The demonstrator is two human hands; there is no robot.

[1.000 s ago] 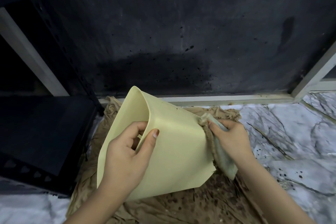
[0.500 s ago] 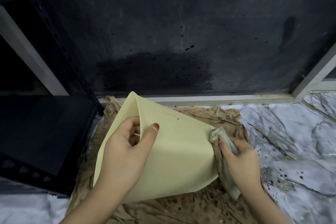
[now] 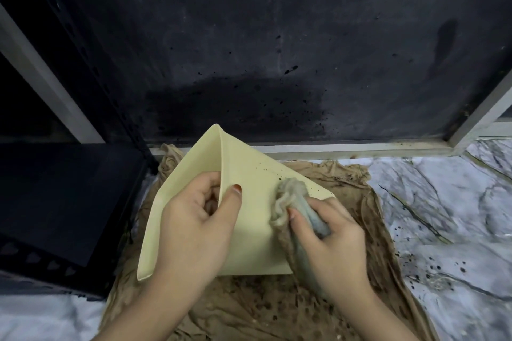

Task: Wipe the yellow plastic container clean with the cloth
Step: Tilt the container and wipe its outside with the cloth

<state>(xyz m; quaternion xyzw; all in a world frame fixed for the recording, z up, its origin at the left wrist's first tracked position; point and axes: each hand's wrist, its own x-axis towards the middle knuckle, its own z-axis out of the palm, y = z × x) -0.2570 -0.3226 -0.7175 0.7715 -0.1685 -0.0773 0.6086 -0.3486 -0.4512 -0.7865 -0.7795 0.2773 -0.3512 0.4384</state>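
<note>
The yellow plastic container point(image 3: 249, 174) is tilted on its side above a brown sheet, its open rim facing left. My left hand point(image 3: 196, 227) grips the rim, thumb on the outer wall and fingers inside. Small dark specks dot the upper right of the outer wall. My right hand point(image 3: 329, 241) holds a bunched grey-beige cloth point(image 3: 291, 194) and presses it against that outer wall, just below the specks. The container's base edge is partly hidden behind my right hand.
A stained brown sheet point(image 3: 277, 307) lies under the container on a white marble floor point(image 3: 443, 216) spattered with dark spots. A black box point(image 3: 61, 202) stands at the left. A dark wall point(image 3: 277, 50) with a pale frame runs behind.
My right hand has moved the cloth from the container's right edge up and leftward onto the outer wall. The container has turned slightly in my left hand.
</note>
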